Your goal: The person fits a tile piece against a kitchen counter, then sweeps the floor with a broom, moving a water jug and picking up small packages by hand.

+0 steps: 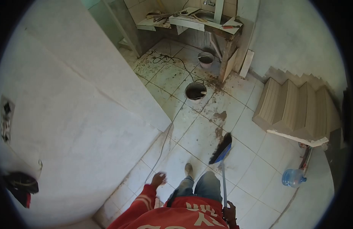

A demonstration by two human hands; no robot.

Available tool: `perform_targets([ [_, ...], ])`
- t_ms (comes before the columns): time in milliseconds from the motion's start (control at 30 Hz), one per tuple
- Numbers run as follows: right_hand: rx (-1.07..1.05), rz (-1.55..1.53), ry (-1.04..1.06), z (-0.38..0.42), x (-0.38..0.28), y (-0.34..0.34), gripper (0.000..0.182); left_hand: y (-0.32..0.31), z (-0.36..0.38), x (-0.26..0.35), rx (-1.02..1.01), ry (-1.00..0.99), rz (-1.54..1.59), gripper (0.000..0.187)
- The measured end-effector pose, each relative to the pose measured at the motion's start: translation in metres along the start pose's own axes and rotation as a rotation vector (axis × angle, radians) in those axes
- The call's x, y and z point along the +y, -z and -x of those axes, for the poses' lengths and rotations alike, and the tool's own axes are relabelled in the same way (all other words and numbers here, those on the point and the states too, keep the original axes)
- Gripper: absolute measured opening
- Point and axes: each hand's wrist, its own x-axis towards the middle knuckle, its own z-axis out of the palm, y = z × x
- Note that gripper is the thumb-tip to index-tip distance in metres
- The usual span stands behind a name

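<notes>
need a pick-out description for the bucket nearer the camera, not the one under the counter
Start at the sink counter at the far end of the tiled floor. A pale bucket stands by its support; come toward the camera along the black cable to the second bucket. It is dark, stands out on the open tiles, and has a pale stick lying in it.

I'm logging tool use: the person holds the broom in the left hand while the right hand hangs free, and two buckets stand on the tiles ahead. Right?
Not quite: the hands are swapped. The head view shows the right hand gripping the broom handle, while the left hand hangs free. Two buckets do stand on the tiles ahead.
</notes>
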Motion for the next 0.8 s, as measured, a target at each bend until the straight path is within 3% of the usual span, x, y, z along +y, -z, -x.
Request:
perform_targets([
  [33,0.003,-0.022,0.018,-0.005,-0.016,-0.001,0.053,-0.019,-0.014,0.067,-0.153,0.04,0.082,0.032],
  [100,0.013,-0.046,0.032,-0.007,-0.055,-0.005,0.053,-0.066,-0.041,0.17,-0.346,-0.03,0.043,0.035],
  [167,0.016,-0.063,0.059,-0.027,-0.081,-0.015,0.053,-0.118,-0.072,0.232,-0.544,-0.056,0.088,0.04],
  [233,0.166,0.036,0.255,-0.051,-0.093,-0.018,0.047,-0.18,-0.087,0.288,-0.657,-0.017,-0.043,0.044],
  [367,0.068,0.005,0.205,-0.106,-0.206,0.006,0.049,-0.294,-0.13,0.317,-0.77,0.117,-0.162,0.056],
  [400,0.226,0.254,0.424,-0.143,-0.199,0.001,0.049,-0.316,-0.137,0.333,-0.764,0.131,-0.165,0.056],
  [467,0.12,0.183,0.29,-0.177,-0.221,0.009,0.057,-0.358,-0.124,0.343,-0.501,0.278,-0.274,0.059],
  [500,0.073,0.095,0.186,-0.187,-0.265,0.02,0.06,-0.376,-0.134,0.343,-0.536,0.303,-0.298,0.059],
  [567,0.135,0.193,0.3,-0.204,-0.291,0.024,0.061,-0.412,-0.161,0.344,-0.504,0.385,-0.075,0.051],
  [600,0.099,0.108,0.192,-0.201,-0.294,0.024,0.061,-0.431,-0.167,0.346,-0.447,0.443,0.145,0.046],
  [633,0.049,0.027,0.071,-0.196,-0.31,0.03,0.06,-0.446,-0.188,0.338,-0.382,0.409,0.16,0.035],
  [700,0.042,0.08,0.207,-0.191,-0.278,0.021,0.063,-0.459,-0.23,0.326,-0.428,0.52,0.092,0.025],
  [733,0.039,0.22,0.413,-0.191,-0.257,0.019,0.056,-0.471,-0.223,0.343,-0.314,0.493,-0.065,0.016],
  [800,0.31,0.308,0.747,-0.214,-0.275,0.002,0.052,-0.488,-0.239,0.323,-0.287,0.424,-0.177,0.017],
])
